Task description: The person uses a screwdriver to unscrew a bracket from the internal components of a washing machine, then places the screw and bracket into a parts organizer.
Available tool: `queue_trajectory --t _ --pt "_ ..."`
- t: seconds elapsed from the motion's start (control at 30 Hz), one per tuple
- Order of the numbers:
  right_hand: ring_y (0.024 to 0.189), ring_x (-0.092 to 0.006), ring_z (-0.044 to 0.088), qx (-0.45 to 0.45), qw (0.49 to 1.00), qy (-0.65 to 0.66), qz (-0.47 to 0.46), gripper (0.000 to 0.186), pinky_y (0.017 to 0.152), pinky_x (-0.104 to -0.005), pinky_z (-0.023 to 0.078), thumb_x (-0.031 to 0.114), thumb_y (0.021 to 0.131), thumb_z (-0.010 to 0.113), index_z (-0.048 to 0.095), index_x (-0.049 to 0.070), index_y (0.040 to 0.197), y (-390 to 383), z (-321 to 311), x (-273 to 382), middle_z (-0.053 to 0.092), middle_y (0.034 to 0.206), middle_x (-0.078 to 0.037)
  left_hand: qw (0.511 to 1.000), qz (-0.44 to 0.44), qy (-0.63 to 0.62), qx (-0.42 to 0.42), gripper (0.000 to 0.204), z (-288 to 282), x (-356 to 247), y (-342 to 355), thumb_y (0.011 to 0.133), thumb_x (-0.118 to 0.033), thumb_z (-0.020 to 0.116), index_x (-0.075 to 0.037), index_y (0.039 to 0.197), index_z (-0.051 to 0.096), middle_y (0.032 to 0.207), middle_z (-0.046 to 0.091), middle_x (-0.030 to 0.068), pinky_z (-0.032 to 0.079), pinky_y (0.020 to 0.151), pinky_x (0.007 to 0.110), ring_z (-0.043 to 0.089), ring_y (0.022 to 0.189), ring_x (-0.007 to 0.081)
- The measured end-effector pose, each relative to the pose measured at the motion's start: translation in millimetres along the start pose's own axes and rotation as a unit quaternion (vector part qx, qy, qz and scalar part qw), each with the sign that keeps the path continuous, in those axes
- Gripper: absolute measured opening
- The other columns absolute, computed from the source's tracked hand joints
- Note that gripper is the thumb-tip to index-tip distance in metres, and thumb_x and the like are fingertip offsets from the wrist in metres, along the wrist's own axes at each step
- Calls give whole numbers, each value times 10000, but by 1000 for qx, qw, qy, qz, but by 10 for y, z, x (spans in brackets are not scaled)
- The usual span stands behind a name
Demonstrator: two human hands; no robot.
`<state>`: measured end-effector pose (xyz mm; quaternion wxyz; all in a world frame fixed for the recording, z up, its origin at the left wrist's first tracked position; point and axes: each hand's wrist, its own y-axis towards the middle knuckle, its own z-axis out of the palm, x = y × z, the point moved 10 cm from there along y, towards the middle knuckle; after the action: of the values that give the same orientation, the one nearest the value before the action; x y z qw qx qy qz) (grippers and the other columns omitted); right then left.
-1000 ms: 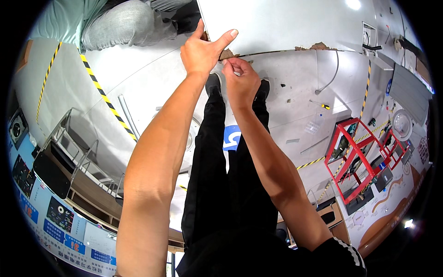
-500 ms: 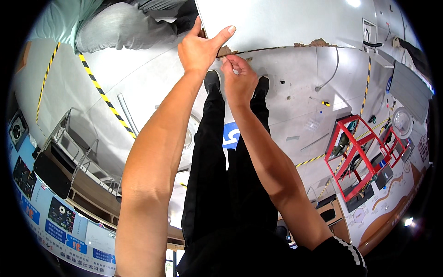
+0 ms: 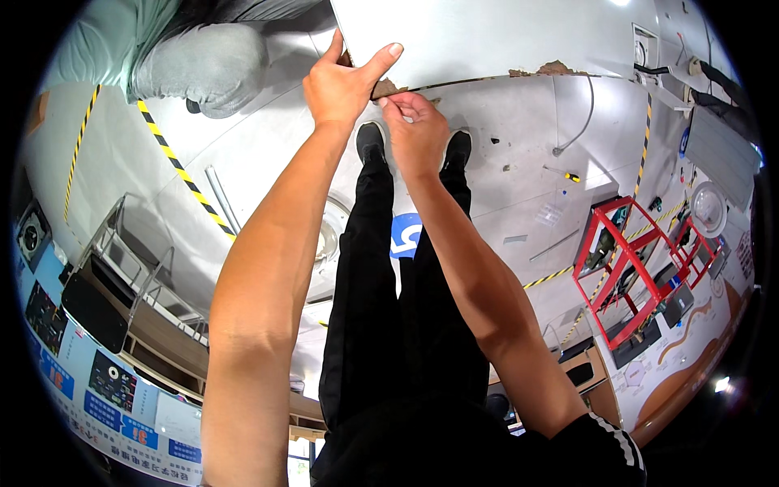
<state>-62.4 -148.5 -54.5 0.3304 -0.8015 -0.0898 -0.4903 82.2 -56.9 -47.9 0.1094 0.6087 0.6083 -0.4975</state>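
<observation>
A large white sheet-metal panel (image 3: 495, 40), apparently the side of an appliance, fills the top middle of the view. Rust (image 3: 555, 68) and peeling mark its lower edge, and its lower left corner is corroded brown. My left hand (image 3: 337, 91) grips that corner, thumb across the white face and fingers round the left side. Just below, my right hand (image 3: 416, 130) is pinched closed, its fingertips touching the rusted bottom edge; anything small between them is hidden.
At upper left a person in grey trousers (image 3: 211, 69) kneels close by. On the floor lie a yellow-and-black screwdriver (image 3: 571, 176), a thin hose (image 3: 591, 114) and rust crumbs (image 3: 506, 168). A red metal frame (image 3: 621, 272) stands at right, a metal-framed chair (image 3: 97, 304) at left.
Both hands have shifted slightly left and up in view with the panel's corner, keeping their holds. The other person's bent leg has drawn back to the left.
</observation>
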Motion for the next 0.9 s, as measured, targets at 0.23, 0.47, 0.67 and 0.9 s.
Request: queue_trajectory --t 0.23,0.47,0.67,0.9 --pt "724 -148 636 3 1000 29 -1 126 681 -253 484 90 766 674 649 -16 829 -12 4 5 670 778 -85 1000 -3 -12 -2 945 -6 14 6 561 -592 764 8 1249 518 777 667 77 499 695 270 636 708 141" --pt "670 -160 636 -22 998 60 -22 148 636 -270 483 127 758 683 635 -9 792 -56 -90 42 661 716 -84 1000 -1 -23 2 938 -10 -76 -15 556 -570 775 4 1251 517 823 674 87 488 738 272 633 752 152" --pt "629 -116 619 147 968 -156 134 303 621 -236 465 297 801 650 638 -6 806 -265 -477 -274 654 659 -81 999 11 -16 -27 922 -34 24 28 568 -545 784 25 1241 516 878 679 100 477 743 263 620 781 143" --pt "634 -180 650 206 930 -246 182 340 581 -300 486 356 817 612 637 37 703 -488 -1141 -1077 614 565 -90 999 4 -47 -12 738 -19 -3 12 651 -436 784 43 1169 569 962 670 125 458 806 262 617 875 160"
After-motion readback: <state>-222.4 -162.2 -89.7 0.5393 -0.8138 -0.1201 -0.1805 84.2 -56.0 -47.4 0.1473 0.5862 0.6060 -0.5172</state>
